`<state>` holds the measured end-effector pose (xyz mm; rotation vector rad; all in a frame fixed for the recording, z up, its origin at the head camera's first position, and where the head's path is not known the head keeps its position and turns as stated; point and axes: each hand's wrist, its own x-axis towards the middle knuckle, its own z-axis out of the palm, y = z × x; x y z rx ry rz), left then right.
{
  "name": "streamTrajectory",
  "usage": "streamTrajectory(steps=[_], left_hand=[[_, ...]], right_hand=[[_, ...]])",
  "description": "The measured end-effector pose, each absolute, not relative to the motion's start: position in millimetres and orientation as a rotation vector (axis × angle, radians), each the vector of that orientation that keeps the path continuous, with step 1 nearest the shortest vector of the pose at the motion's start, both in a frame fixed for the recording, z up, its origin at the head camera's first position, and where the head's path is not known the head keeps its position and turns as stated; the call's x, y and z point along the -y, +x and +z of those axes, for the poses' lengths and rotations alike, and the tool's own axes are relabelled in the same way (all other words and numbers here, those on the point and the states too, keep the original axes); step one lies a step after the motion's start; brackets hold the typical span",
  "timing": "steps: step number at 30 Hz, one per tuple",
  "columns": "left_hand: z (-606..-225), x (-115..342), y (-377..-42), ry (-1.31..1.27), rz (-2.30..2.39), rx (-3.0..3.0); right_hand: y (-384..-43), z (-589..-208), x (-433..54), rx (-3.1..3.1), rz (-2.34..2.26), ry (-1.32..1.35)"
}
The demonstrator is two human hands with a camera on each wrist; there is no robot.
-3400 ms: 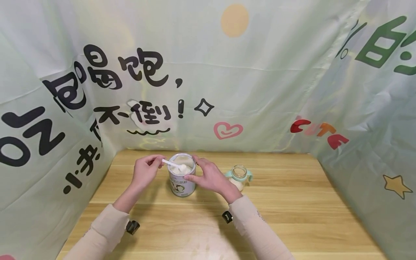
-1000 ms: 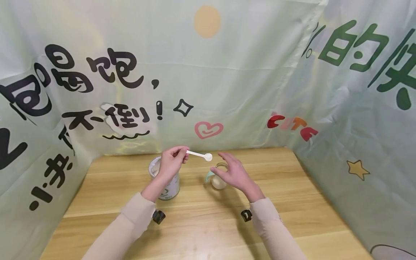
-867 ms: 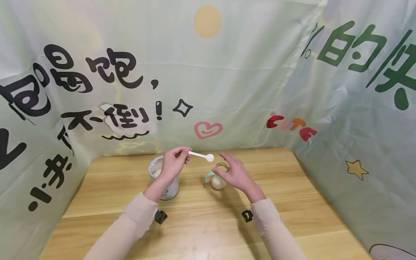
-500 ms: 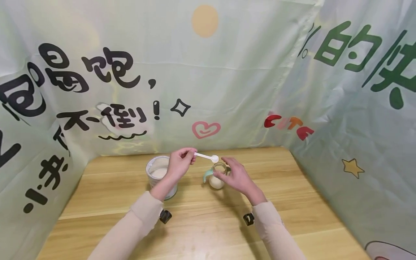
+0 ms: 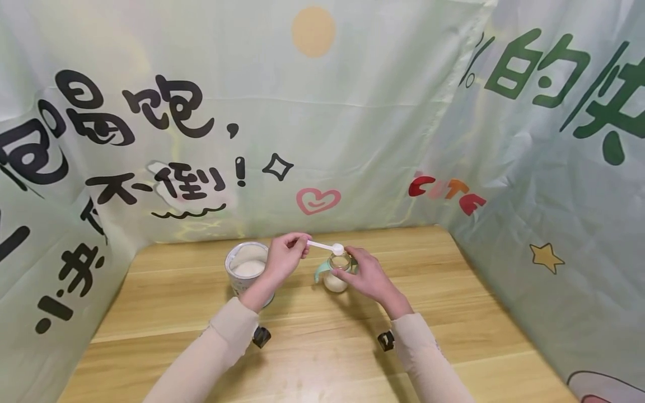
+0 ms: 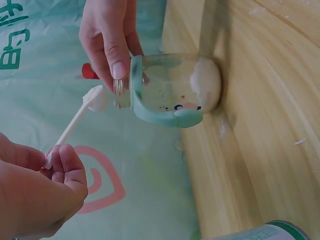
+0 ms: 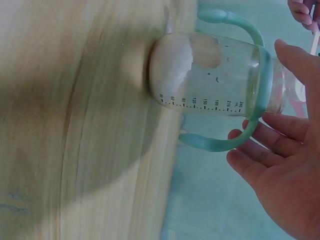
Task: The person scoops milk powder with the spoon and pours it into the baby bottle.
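Observation:
My left hand (image 5: 286, 258) pinches the thin handle of a white measuring scoop (image 5: 322, 245). White powder (image 6: 96, 98) heaps up in the scoop's bowl, held close over the mouth of a clear baby bottle (image 5: 335, 283). The bottle stands upright on the table, with mint-green side handles and white powder (image 7: 171, 62) at its bottom. With thumb and fingers around its neck, my right hand (image 5: 372, 275) steadies the bottle; some fingers lie behind one handle in the right wrist view. An open can (image 5: 238, 284) of pale powder stands left of the bottle, partly covered by my left forearm.
The wooden table (image 5: 322, 358) bears small white specks of powder near the bottle. Printed fabric (image 5: 373, 140) hangs around its back and both sides. A black wrist mount (image 5: 261, 337) shows below my left cuff, and another black mount (image 5: 386, 340) by the right one.
My left hand has lifted the scoop out of the can and carried it right, over the bottle. My right hand has left the can and now holds the bottle's neck.

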<state>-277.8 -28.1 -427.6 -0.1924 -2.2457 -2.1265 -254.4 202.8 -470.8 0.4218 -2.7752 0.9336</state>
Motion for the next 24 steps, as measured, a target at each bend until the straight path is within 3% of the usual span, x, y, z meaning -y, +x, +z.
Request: streamTrajectory(steps=[24], left_hand=[[-432.4,30.1,-272.3,-0.271,-1.961,2.347]], right_hand=[[-255.6,-476.9,-200.7,2.796,0.962,0.405]])
